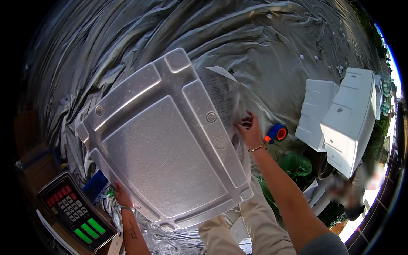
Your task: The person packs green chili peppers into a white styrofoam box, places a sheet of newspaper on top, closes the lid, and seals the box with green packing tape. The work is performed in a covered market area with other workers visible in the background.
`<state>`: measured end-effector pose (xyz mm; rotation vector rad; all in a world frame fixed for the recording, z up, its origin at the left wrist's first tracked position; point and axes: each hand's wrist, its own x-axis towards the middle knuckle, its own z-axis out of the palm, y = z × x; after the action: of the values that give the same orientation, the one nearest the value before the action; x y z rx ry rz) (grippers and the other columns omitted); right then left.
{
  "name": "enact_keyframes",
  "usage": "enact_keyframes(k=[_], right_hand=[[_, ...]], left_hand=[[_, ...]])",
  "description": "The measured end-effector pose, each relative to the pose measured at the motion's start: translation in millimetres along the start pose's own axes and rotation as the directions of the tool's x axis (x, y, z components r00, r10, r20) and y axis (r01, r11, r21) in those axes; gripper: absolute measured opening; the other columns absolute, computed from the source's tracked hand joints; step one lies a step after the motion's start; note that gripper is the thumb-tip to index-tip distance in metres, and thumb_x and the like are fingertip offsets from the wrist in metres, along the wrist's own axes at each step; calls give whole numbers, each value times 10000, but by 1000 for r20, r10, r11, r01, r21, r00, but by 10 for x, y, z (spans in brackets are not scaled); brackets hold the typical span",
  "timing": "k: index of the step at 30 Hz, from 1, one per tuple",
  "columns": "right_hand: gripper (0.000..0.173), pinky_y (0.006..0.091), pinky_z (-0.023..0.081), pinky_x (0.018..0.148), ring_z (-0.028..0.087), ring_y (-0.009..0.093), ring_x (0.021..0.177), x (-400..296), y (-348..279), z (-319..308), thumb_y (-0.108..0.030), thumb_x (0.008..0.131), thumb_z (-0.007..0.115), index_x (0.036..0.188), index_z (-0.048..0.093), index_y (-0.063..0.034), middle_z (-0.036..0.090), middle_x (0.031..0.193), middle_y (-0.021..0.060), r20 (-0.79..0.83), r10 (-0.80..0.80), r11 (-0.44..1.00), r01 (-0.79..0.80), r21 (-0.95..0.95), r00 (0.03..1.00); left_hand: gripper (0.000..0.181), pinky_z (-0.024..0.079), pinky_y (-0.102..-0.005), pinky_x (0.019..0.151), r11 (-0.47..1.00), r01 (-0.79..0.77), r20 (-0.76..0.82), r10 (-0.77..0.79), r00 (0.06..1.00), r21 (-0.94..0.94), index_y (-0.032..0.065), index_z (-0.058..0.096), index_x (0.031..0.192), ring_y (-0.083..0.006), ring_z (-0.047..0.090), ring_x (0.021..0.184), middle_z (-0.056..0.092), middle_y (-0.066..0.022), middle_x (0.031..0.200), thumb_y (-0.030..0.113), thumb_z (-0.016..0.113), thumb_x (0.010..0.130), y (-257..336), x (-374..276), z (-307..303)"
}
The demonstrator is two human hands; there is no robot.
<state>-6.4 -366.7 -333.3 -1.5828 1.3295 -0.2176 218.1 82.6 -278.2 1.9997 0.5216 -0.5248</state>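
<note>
A large white polystyrene foam box (162, 149) shows its ribbed, panelled face to me, tilted in front of my legs. My left hand (121, 194) is at its lower left edge; the fingers are partly behind the box, so its hold cannot be seen fully. My right hand (250, 126) is raised just right of the box, thumb and fingers bent close to a translucent plastic sheet or bag. Printed paper (220, 92) shows beyond the box's right edge. A blue and orange tape dispenser (276, 134) lies right of my right hand.
At the lower left stands a scale's keypad panel (76, 210), beside a blue object (95, 186). White foam boxes (347, 118) are stacked at the right. Green netting (295, 164) lies below the tape dispenser. Wrinkled plastic sheeting (271, 47) covers the ground. A blurred person (344, 191) is at the lower right.
</note>
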Motion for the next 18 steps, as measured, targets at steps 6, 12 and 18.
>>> enact_keyframes(k=[6,12,18], right_hand=[[587,374,289,933,305,330,1141,90,-931,145,-92,726,566,1226,271,-5,299,1252,170,40,-724,678,721,-142,689],[642,366,276,938,291,356,1148,499,-778,402,-243,731,594,1214,273,35,289,1257,199,35,-668,721,659,-214,743],[675,359,377,774,457,329,927,461,-582,216,-465,629,637,1015,441,53,480,975,236,-119,3,997,-11,-73,993]], left_hand=[[644,256,-311,942,1000,6,-88,-3,996,30,-43,284,1214,-247,373,1098,361,-148,1228,462,386,828,-15,-245,-257],[727,174,-327,989,961,110,-83,-92,992,253,-13,189,1263,-255,252,1187,231,-145,1306,544,306,811,287,-496,-263],[824,111,-326,1010,975,56,-186,-15,982,217,-22,137,1278,-257,186,1223,167,-140,1337,625,230,777,44,-653,-706]])
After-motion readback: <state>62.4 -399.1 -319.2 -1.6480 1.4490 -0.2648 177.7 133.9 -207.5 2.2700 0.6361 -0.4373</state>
